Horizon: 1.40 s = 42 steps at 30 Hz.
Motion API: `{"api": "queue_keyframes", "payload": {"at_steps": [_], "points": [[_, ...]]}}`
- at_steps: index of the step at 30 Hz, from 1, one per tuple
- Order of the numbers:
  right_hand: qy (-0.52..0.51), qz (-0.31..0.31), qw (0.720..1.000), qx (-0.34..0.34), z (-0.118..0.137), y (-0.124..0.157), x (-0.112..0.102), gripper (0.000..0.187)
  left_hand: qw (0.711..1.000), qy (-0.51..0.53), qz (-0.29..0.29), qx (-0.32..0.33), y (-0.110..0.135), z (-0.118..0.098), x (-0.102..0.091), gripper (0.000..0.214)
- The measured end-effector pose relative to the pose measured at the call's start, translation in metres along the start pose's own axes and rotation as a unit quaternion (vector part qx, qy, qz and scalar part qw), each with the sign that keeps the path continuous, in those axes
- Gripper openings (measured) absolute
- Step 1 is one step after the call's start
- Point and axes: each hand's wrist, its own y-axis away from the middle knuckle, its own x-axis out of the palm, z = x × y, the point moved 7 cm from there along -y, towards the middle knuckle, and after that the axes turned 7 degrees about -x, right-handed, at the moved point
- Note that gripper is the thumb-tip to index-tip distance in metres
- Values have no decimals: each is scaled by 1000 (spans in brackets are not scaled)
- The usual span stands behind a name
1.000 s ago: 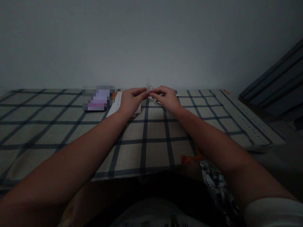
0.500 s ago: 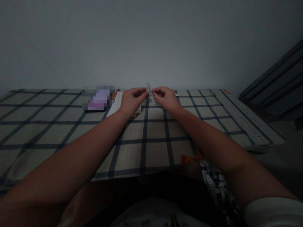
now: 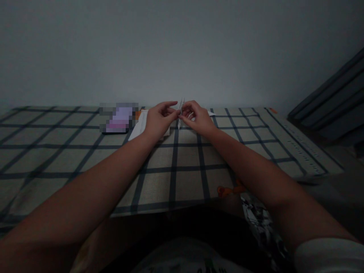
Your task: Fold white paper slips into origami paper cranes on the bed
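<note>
Between my two hands, just above the table's far part, is a thin whitish piece that looks like folded paper, now seen nearly edge-on. My left hand pinches it from the left with the thumb, its index finger stretched out above. From the other side my right hand grips it with thumb and curled fingers. Flat white sheets of paper lie on the cloth under and beside my left hand. A white paper corner shows behind my right hand. Fingertips partly hide the held piece.
A phone with a lit, blurred screen stands to the left, with a small orange thing behind it. The checked tablecloth covers the table up to the pale wall. Dark curtain-like folds hang at the right.
The paper has turned from showing a crumpled-looking face to a narrow, upright edge. My left index finger has lifted and straightened, and my right fingers have shifted slightly.
</note>
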Motion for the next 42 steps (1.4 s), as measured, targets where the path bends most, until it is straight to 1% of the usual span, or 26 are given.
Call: {"api": "queue_keyframes", "payload": {"at_steps": [2, 7, 9, 11, 13, 16, 19, 22, 25, 29, 34, 38, 42], "points": [[-5, -4, 1000, 8, -3, 0, 1, 27, 1000, -6, 5, 8, 0, -2, 1, 40], [-30, -32, 998, 45, -12, -1, -2, 22, 1000, 5, -10, 25, -1, -3, 0, 37], [-41, -28, 997, 51, -12, -1, -3, 19, 999, -6, -7, 34, -1, -4, 0, 29], [-41, -16, 998, 48, -9, -3, -3, 16, 998, -42, 7, 50, 0, -6, 1, 17], [-32, -7, 998, 49, -6, -3, -3, 16, 994, -85, 20, 70, 2, -10, 1, 13], [-26, -13, 998, 61, -5, -4, -6, 18, 986, -129, 27, 97, 5, -19, -1, 17], [-38, -7, 997, 59, -5, -5, -6, 22, 981, -149, 38, 115, 6, -25, -2, 23], [-40, 1, 998, 51, -4, -6, -6, 24, 978, -162, 39, 128, 5, -25, -4, 27], [-37, 5, 998, 48, -4, -6, -7, 24, 975, -172, 23, 141, 4, -24, -7, 24], [-38, 16, 998, 52, -5, -7, -7, 23, 974, -174, 17, 142, 3, -22, -9, 19], [-59, 13, 997, 51, -5, -7, -9, 20, 976, -161, 21, 145, 2, -22, -11, 21], [-71, 19, 995, 68, -7, -6, -8, 23, 978, -154, 37, 137, 0, -20, -10, 19], [-89, 18, 993, 79, -11, -6, -8, 23, 978, -158, 50, 130, 1, -24, -9, 18]]}}
